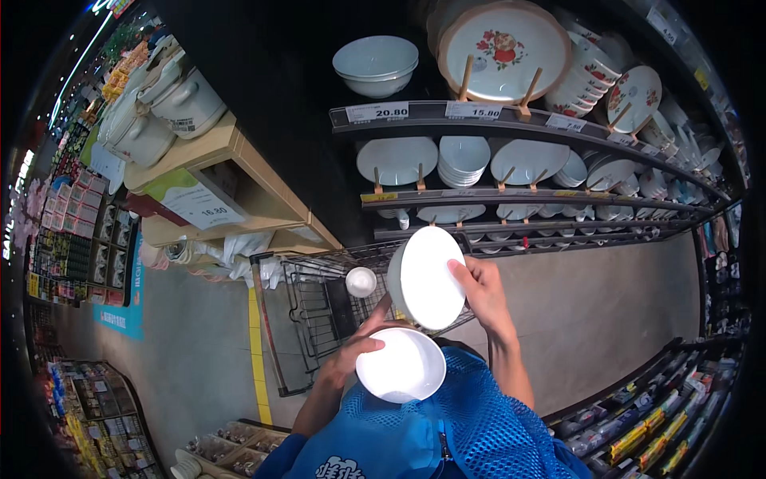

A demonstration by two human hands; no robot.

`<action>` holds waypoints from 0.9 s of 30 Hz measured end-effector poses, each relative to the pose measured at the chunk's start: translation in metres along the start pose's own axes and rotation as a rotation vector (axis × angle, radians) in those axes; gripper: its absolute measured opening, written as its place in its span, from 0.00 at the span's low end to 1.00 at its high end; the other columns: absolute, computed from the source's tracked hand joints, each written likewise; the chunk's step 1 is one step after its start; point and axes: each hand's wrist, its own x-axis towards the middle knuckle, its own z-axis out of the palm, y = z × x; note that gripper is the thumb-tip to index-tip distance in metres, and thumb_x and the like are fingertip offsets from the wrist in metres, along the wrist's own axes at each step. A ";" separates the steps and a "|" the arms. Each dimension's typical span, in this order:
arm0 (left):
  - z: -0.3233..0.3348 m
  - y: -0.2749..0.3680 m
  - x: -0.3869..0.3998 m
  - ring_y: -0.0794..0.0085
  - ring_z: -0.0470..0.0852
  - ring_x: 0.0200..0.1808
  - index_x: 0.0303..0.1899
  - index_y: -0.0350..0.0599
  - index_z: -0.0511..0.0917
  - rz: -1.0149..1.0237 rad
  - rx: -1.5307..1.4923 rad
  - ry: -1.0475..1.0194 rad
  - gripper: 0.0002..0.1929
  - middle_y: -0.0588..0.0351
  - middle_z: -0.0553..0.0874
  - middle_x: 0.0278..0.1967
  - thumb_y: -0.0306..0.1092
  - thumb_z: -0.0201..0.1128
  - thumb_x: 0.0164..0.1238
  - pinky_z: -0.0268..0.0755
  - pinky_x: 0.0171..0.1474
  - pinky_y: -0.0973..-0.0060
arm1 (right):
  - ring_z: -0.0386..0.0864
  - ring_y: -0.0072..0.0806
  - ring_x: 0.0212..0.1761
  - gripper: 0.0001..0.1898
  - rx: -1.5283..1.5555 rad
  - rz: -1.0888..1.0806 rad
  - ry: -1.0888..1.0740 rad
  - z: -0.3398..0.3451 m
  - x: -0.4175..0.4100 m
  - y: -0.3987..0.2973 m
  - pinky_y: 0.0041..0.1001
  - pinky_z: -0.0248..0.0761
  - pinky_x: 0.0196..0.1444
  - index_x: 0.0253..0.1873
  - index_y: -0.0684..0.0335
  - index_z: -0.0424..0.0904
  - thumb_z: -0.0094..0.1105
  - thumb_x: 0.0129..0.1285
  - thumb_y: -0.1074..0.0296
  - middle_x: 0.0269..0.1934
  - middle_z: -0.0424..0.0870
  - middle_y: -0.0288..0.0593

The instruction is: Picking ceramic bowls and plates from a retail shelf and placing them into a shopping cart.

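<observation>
My right hand (483, 290) grips the rim of a white bowl (432, 278), thumb on its brightly lit inside. This bowl is tilted up on its side, just above the other one. A second white bowl (402, 365) is in my left hand (358, 353), whose thumb lies over the rim; the fingers beneath are partly hidden. Beyond my hands, a small white bowl (361, 282) sits in a black wire shopping cart (311, 317). Both bowls are close to my blue mesh vest.
Ahead, dark shelves (538, 197) hold stacked bowls and plates on wooden stands (467, 78). Lidded white pots (185, 102) stand on a wooden display unit (269, 179) at the left. Packaged goods (646, 419) fill a rack at the lower right. A divided wooden bin (239, 449) is at the lower left.
</observation>
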 end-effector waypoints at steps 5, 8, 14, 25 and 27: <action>0.002 0.002 0.002 0.58 0.68 0.65 0.74 0.43 0.40 -0.080 -0.007 0.048 0.51 0.39 0.67 0.64 0.45 0.60 0.50 0.61 0.66 0.65 | 0.67 0.14 0.15 0.16 -0.035 0.139 -0.088 0.001 0.008 0.013 0.19 0.59 0.17 0.32 0.72 0.79 0.53 0.69 0.63 0.17 0.75 0.32; 0.007 0.009 0.001 0.58 0.68 0.64 0.73 0.43 0.41 -0.113 -0.007 0.063 0.50 0.40 0.67 0.63 0.45 0.59 0.49 0.61 0.66 0.65 | 0.68 0.15 0.15 0.16 -0.164 0.113 -0.092 -0.003 0.009 0.028 0.21 0.61 0.18 0.33 0.73 0.79 0.53 0.68 0.63 0.16 0.74 0.34; 0.010 0.009 0.002 0.59 0.69 0.63 0.73 0.41 0.44 -0.098 -0.024 0.050 0.49 0.41 0.69 0.62 0.44 0.57 0.49 0.61 0.66 0.66 | 0.81 0.27 0.28 0.15 -0.230 0.016 -0.076 -0.001 0.009 0.032 0.27 0.73 0.35 0.42 0.75 0.79 0.52 0.66 0.65 0.24 0.82 0.45; 0.005 0.002 0.005 0.60 0.72 0.62 0.73 0.40 0.47 -0.038 -0.023 -0.056 0.49 0.41 0.71 0.60 0.46 0.59 0.48 0.63 0.65 0.68 | 0.74 0.25 0.51 0.21 0.084 0.077 -0.178 -0.005 0.003 0.035 0.25 0.68 0.54 0.62 0.68 0.65 0.51 0.63 0.76 0.49 0.76 0.42; 0.003 -0.002 0.005 0.59 0.71 0.63 0.74 0.40 0.44 -0.063 -0.063 -0.080 0.51 0.40 0.72 0.60 0.47 0.61 0.48 0.62 0.66 0.68 | 0.74 0.24 0.50 0.20 0.094 0.057 -0.165 -0.006 0.006 0.042 0.24 0.68 0.53 0.60 0.68 0.66 0.52 0.63 0.78 0.48 0.76 0.41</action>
